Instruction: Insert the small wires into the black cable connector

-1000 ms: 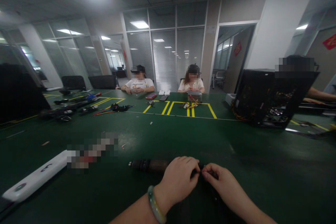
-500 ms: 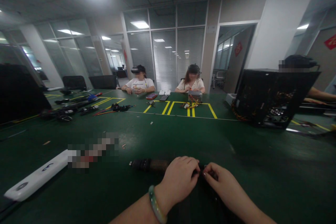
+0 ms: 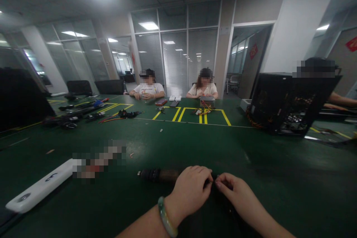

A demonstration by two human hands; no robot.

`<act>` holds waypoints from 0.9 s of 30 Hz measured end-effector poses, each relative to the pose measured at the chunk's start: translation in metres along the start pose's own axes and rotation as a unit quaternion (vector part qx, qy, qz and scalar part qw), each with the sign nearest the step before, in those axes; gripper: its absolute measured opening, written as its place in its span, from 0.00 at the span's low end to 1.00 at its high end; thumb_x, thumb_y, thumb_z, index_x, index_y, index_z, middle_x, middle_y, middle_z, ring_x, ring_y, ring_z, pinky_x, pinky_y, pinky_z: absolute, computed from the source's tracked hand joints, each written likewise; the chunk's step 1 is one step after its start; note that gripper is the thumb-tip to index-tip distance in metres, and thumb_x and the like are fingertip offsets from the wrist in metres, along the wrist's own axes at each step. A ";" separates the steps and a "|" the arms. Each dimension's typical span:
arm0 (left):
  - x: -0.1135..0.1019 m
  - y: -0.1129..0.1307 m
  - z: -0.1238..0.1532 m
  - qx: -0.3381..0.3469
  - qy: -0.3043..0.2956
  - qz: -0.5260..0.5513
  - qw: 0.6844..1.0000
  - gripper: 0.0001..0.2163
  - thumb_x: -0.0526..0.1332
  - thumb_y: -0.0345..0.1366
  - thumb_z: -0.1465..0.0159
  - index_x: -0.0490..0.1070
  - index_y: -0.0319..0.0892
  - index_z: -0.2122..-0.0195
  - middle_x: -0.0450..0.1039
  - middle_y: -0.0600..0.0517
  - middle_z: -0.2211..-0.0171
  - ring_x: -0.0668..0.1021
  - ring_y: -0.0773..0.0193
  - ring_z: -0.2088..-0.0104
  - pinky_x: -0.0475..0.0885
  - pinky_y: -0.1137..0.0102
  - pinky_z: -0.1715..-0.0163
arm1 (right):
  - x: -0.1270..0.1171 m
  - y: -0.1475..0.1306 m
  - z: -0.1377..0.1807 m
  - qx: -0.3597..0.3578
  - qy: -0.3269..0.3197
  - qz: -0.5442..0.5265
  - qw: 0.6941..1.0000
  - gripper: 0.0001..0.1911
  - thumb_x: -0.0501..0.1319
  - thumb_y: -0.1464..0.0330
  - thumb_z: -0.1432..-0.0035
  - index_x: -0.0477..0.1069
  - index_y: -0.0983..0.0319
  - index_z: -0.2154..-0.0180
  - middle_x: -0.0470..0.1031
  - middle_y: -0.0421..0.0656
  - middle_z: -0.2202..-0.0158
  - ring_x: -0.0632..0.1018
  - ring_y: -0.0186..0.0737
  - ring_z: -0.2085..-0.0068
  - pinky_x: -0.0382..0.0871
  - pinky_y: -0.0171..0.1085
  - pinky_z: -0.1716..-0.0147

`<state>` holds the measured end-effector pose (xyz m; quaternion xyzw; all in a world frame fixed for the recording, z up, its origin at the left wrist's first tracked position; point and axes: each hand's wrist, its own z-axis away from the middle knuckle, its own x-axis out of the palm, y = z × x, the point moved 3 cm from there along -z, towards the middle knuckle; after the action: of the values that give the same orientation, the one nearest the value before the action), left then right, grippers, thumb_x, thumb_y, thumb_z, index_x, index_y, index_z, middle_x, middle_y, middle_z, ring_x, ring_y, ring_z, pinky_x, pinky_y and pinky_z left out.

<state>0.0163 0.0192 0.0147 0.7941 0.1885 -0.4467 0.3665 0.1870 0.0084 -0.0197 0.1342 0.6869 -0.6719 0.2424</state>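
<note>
My left hand (image 3: 192,186), with a green bangle (image 3: 166,217) at its wrist, curls over the right part of a dark cylindrical tool (image 3: 169,176). The tool lies on its side on the table. A ribbed black collar and a small metal tip show at its left end. Close beside the left fingertips, my right hand (image 3: 237,191) is closed, thumb against fingers, at the tool's right end. Whatever lies between the right fingertips is too small and dark to make out. Something dark runs down below the right hand, hard to tell from the tabletop.
On the green table (image 3: 267,178) a white power strip (image 3: 41,186) lies at left, partly blurred out. Cables (image 3: 125,114) lie farther back. A black computer case (image 3: 290,104) stands at right. Two people (image 3: 202,89) sit across; another person's arm (image 3: 340,100) shows behind the case.
Hardly anything differs. My right fingertips have shifted slightly, and the left hand stays over the tool.
</note>
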 end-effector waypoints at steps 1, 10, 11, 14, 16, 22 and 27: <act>0.000 0.000 0.000 0.000 -0.001 0.000 1.000 0.05 0.60 0.29 0.39 0.69 0.44 0.62 0.72 0.55 0.54 0.73 0.60 0.53 0.66 0.62 0.51 | 0.000 0.000 0.000 -0.001 -0.001 -0.004 1.000 0.11 0.56 0.62 0.39 0.74 0.60 0.66 0.75 0.39 0.70 0.75 0.38 0.67 0.63 0.32 0.69; -0.004 0.003 0.002 0.003 -0.020 -0.011 1.000 0.10 0.59 0.28 0.43 0.68 0.44 0.59 0.71 0.52 0.52 0.72 0.58 0.52 0.65 0.62 0.49 | -0.001 0.000 -0.001 0.003 0.030 0.028 0.999 0.08 0.56 0.65 0.41 0.70 0.61 0.69 0.74 0.39 0.72 0.73 0.37 0.70 0.62 0.31 0.72; -0.004 0.003 0.003 0.004 -0.019 -0.009 1.000 0.11 0.59 0.28 0.43 0.68 0.44 0.59 0.71 0.52 0.53 0.72 0.58 0.52 0.65 0.62 0.49 | -0.001 -0.001 0.000 0.000 0.030 0.033 0.999 0.08 0.56 0.65 0.41 0.70 0.61 0.69 0.74 0.39 0.72 0.73 0.37 0.70 0.62 0.31 0.72; -0.003 0.002 0.003 0.002 -0.013 -0.004 1.000 0.11 0.58 0.28 0.43 0.68 0.44 0.59 0.72 0.53 0.55 0.73 0.58 0.54 0.65 0.62 0.50 | 0.000 -0.002 0.000 -0.010 0.029 0.046 0.998 0.08 0.56 0.66 0.41 0.70 0.61 0.70 0.73 0.38 0.73 0.73 0.37 0.70 0.62 0.31 0.72; -0.002 0.001 0.002 -0.002 -0.010 -0.002 1.000 0.10 0.58 0.28 0.42 0.69 0.45 0.59 0.73 0.53 0.57 0.73 0.58 0.55 0.66 0.62 0.50 | 0.000 -0.002 0.001 -0.012 0.027 0.052 0.998 0.08 0.56 0.65 0.41 0.70 0.60 0.69 0.74 0.39 0.72 0.74 0.37 0.70 0.62 0.32 0.72; 0.000 0.000 0.000 -0.018 -0.004 -0.003 1.000 0.06 0.60 0.31 0.39 0.68 0.45 0.61 0.73 0.54 0.58 0.73 0.60 0.56 0.66 0.63 0.52 | -0.001 -0.004 0.002 -0.005 0.030 0.039 0.999 0.08 0.56 0.65 0.40 0.71 0.60 0.68 0.75 0.39 0.71 0.75 0.38 0.69 0.64 0.32 0.71; 0.001 -0.001 0.000 -0.004 -0.013 -0.015 1.000 0.08 0.64 0.33 0.42 0.69 0.45 0.61 0.73 0.54 0.57 0.73 0.59 0.55 0.66 0.62 0.52 | 0.001 -0.001 0.001 -0.007 0.020 0.011 1.000 0.09 0.56 0.64 0.41 0.73 0.61 0.68 0.76 0.40 0.70 0.75 0.39 0.68 0.64 0.32 0.70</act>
<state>0.0167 0.0194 0.0133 0.7841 0.1972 -0.4612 0.3655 0.1859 0.0076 -0.0190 0.1535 0.6949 -0.6612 0.2375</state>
